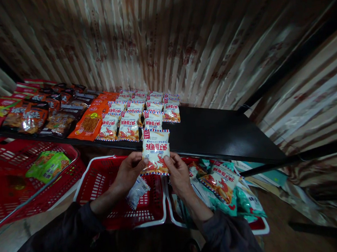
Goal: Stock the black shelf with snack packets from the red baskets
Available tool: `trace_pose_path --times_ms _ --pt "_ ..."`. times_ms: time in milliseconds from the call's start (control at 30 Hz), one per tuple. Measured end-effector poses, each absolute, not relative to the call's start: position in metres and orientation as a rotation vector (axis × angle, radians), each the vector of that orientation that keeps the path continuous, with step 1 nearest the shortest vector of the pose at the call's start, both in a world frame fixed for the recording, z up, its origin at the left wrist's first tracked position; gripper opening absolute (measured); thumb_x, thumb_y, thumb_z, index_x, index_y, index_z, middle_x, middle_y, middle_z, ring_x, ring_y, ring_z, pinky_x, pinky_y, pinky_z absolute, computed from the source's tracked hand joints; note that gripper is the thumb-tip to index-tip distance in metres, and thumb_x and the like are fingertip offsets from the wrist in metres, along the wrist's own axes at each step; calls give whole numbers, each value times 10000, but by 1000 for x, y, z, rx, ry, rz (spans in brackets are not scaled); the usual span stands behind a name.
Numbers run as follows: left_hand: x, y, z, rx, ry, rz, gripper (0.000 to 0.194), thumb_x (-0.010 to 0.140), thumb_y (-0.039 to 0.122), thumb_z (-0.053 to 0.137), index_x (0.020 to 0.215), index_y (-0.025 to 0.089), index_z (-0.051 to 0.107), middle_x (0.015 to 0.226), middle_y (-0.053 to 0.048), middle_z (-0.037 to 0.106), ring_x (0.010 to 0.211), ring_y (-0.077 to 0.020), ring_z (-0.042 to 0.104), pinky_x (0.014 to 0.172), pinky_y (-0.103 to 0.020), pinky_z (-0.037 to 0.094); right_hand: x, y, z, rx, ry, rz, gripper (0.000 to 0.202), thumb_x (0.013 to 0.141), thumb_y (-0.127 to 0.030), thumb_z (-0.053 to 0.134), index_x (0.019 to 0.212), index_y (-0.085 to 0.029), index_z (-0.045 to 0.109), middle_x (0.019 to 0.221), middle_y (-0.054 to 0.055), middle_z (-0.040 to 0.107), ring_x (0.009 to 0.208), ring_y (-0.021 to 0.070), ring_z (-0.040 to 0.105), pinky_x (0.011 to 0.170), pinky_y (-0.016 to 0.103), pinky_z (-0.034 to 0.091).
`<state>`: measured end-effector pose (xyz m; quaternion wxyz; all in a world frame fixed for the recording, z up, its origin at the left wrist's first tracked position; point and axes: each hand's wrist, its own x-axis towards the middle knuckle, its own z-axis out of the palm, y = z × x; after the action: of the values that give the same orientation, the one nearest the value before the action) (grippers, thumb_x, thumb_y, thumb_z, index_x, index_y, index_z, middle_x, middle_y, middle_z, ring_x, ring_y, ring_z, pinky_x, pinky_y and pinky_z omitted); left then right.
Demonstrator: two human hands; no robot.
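Observation:
Between my two hands I see a small white and orange snack bag (pixel 155 153) with red lettering, held upright at the shelf's front edge. My left hand (pixel 129 170) pinches its left side, and my right hand (pixel 178 173) grips its lower right side, thumbs on the front. Just behind it, rows of matching snack bags (pixel 129 124) lie on the black shelf (pixel 214 132). Below my left hand is a red basket (pixel 95 170) with a pale packet (pixel 138 192) inside. Under my right hand, another basket holds green packets and a matching snack bag (pixel 221 179).
Orange stick-snack packs (pixel 88 123), dark brown packs (pixel 59 121) and red packs (pixel 2 109) fill the shelf's left end. At far left a red basket (pixel 77 171) holds a green packet (pixel 48 165). Corrugated sheeting (pixel 151 39) stands behind; a black metal post (pixel 290 57) rises at right.

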<state>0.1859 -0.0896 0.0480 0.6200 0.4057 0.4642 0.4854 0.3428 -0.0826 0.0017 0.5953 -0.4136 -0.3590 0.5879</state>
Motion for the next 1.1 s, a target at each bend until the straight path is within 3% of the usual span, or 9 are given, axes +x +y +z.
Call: trace_pose_path --times_ms 267,467,733,900,1100 --pt "185 -90 45 946 1053 1108 337 699 426 690 886 162 594 852 -42 709 805 -203 659 794 -350 492 342 -84 1 -955 -818 1346 258 740 -390 695 909 -214 608 819 -1 712 684 161 670 694 324 555" --pt "185 -90 44 945 1021 1087 316 723 387 675 924 162 581 919 -46 710 858 -210 659 842 -371 486 343 -83 3 -957 -865 1318 286 729 -400 697 934 -221 610 865 10 717 774 178 676 734 327 557" --pt "183 -89 55 933 921 1111 484 763 351 648 1196 182 513 1156 -88 651 1080 -244 588 906 -373 464 345 -86 3 -964 -954 1345 287 748 -395 682 959 -218 598 911 15 716 799 182 672 757 338 547" --pt "178 -87 54 939 917 1190 464 794 331 618 1218 172 515 1146 -91 657 1084 -246 586 889 -366 477 342 -89 6 -1000 -1056 1362 341 721 -421 699 971 -210 603 965 40 711 862 208 666 763 342 541" --pt "177 -85 55 871 935 1243 445 783 384 622 1169 168 568 1078 -84 688 1005 -243 627 864 -368 491 339 -91 7 -988 -1112 1368 324 733 -410 694 974 -210 608 959 30 713 816 179 670 742 301 541"
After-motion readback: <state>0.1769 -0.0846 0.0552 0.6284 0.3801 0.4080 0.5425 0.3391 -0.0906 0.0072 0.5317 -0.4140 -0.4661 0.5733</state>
